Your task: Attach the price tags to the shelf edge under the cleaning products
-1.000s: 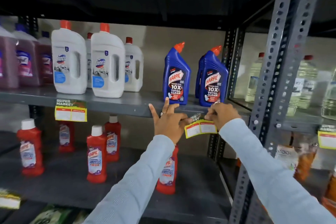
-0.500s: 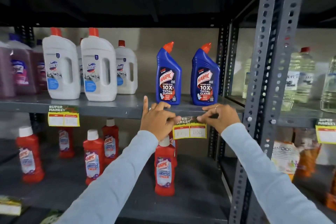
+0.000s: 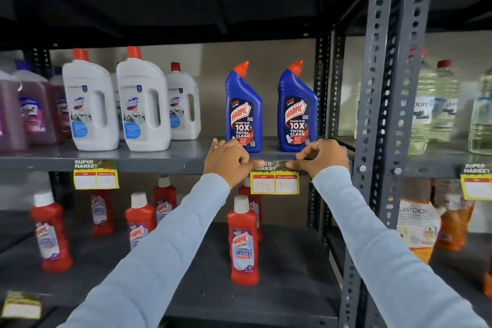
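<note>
A yellow price tag (image 3: 275, 183) with "120" and "100" written on it hangs level against the grey shelf edge (image 3: 165, 164), under two blue Harpic bottles (image 3: 244, 112). My left hand (image 3: 228, 161) pinches the tag's top left corner against the edge. At the top right corner my right hand (image 3: 320, 158) does the same. Both thumbs lie on the tag's green header, which is partly hidden by my fingers. A second yellow tag (image 3: 95, 174) is fixed to the same edge under the white Domex bottles (image 3: 143, 104).
Red Harpic bathroom cleaner bottles (image 3: 243, 241) stand on the lower shelf. A perforated grey upright (image 3: 383, 114) rises just right of my right hand. Beyond it are clear bottles (image 3: 436, 104), a third tag (image 3: 476, 181) and orange packets (image 3: 452, 221). Purple bottles (image 3: 32, 112) stand far left.
The tag went from tilted and loose in my hands up to the shelf edge, where it now hangs level. Both hands rose with it.
</note>
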A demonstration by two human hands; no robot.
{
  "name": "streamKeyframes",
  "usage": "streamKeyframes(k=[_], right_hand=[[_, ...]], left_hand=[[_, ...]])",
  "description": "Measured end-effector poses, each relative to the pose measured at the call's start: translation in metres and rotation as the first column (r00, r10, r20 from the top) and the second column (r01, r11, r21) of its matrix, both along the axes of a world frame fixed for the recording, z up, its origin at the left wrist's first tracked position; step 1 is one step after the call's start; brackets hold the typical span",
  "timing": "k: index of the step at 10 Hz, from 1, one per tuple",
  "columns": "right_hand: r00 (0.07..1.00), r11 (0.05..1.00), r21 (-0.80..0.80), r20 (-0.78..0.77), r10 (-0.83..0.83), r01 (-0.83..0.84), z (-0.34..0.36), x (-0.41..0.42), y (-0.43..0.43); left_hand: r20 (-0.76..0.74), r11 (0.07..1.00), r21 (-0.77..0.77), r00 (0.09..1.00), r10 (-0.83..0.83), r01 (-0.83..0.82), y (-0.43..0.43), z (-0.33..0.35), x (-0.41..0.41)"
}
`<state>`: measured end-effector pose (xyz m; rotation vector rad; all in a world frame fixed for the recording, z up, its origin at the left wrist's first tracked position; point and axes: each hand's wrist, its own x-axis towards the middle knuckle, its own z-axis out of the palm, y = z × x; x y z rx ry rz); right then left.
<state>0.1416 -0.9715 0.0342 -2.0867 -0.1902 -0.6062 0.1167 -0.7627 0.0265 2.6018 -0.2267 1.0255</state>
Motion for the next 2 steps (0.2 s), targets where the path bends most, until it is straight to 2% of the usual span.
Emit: streamKeyframes(k=[1, 2], right_hand=[[0.999, 0.999, -0.04, -0.031, 0.02, -0.021, 0.004, -0.002, 0.002], [0.997, 0.999, -0.039, -0.067, 0.035, -0.038, 0.016, -0.007, 0.0]], left_hand=[[-0.07, 0.983, -0.155, 0.991, -0.11, 0.099, -0.001, 0.003, -0.006], [-0.177, 0.975, -0.188, 0.972, -0.155, 0.121, -0.001, 0.023, -0.01]])
